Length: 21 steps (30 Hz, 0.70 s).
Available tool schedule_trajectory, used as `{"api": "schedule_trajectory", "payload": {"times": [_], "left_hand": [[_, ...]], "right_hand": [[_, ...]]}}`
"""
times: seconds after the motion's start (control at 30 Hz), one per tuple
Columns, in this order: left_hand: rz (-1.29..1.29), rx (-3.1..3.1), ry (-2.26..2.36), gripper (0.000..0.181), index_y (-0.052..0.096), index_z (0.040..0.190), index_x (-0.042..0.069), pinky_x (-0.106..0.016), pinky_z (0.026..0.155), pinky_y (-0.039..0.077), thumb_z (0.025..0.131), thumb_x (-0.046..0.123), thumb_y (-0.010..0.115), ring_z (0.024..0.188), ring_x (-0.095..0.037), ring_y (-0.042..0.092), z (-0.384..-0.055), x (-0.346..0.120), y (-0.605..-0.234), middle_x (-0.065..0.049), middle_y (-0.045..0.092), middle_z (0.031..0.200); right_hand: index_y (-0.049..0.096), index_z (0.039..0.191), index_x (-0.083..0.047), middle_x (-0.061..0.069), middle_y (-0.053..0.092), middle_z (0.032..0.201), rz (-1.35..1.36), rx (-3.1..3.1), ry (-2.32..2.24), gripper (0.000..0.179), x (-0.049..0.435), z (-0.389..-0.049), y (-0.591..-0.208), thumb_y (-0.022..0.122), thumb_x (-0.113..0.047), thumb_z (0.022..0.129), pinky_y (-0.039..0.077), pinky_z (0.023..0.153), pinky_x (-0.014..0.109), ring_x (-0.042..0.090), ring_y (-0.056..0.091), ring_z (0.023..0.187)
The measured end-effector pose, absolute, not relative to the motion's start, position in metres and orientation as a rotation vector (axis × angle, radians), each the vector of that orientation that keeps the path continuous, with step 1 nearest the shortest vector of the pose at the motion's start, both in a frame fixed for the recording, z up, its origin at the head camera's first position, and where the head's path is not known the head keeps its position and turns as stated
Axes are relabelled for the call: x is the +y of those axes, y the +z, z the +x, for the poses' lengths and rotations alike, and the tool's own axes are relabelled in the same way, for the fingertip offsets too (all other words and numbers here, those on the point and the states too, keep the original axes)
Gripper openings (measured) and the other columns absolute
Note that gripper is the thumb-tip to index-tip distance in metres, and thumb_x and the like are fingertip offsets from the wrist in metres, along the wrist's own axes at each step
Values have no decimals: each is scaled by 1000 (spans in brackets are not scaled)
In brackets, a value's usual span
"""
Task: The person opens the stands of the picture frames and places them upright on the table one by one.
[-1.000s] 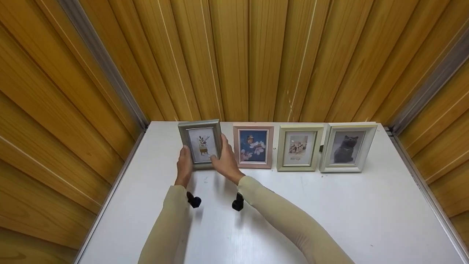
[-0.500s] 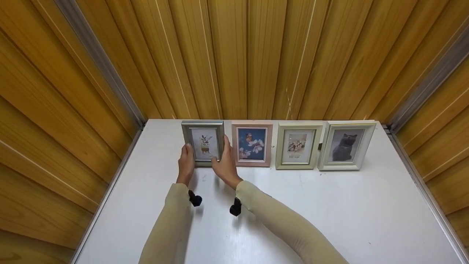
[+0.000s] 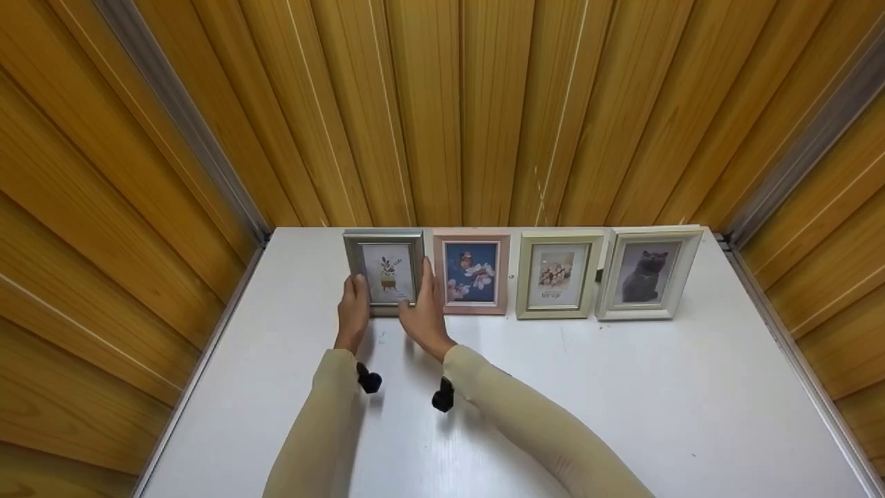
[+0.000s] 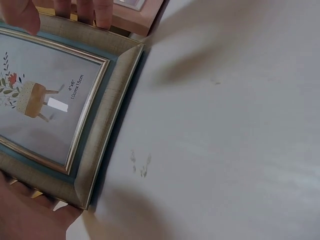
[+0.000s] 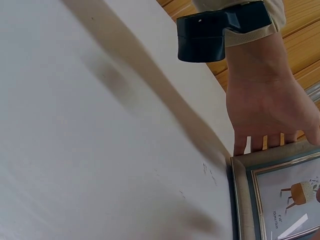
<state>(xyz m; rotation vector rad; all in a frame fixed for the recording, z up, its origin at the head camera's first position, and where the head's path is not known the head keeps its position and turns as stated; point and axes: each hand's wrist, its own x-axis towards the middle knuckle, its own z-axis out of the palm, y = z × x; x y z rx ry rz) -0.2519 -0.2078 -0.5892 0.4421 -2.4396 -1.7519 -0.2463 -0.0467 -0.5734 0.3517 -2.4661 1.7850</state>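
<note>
A grey-green picture frame with a potted-plant print stands upright at the left end of a row of frames. My left hand holds its left side, thumb toward the front. On its right side my right hand grips it, with the thumb over the front and the fingers behind the edge. In the left wrist view the frame's lower edge is close to the white table; whether it touches cannot be told. The right wrist view has my left hand with fingers tucked behind the frame's side.
Right of my right hand stands a pink frame with a blossom picture. Beyond it are a pale green frame and a white frame with a cat picture. A wooden panel wall rises behind the white table.
The grey-green picture frame was tilted a second ago; both hands have turned it straight and shifted it slightly right toward the pink frame. In the last half second it has barely moved.
</note>
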Motion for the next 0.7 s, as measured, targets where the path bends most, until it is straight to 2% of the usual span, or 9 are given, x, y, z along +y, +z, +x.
{"api": "schedule_trajectory", "payload": {"times": [0.3,0.53,0.7], "left_hand": [[391,-2427,-1740,76,15,165,16,-51,124,20,107,61,31,155,-33,22,-252,-211,-592,-13,26,168],[317,-2428,-1660,73,14,165,15,-50,121,27,108,54,37,151,-35,31,-240,-213,-593,-15,28,167],[258,-2435,-1588,74,15,165,12,-54,120,29,108,52,40,150,-40,32,-231,-215,-590,-18,27,166]], "right_hand": [[-2,166,-18,12,12,170,363,-2554,1760,93,-40,-245,-563,60,-5,98,24,122,49,30,19,154],[4,166,-14,11,14,171,463,-2628,1707,88,-25,-243,-552,59,-9,98,25,122,50,30,20,154],[9,165,-10,11,16,170,545,-2654,1658,83,-14,-241,-548,59,-11,99,24,122,50,30,20,154]]}}
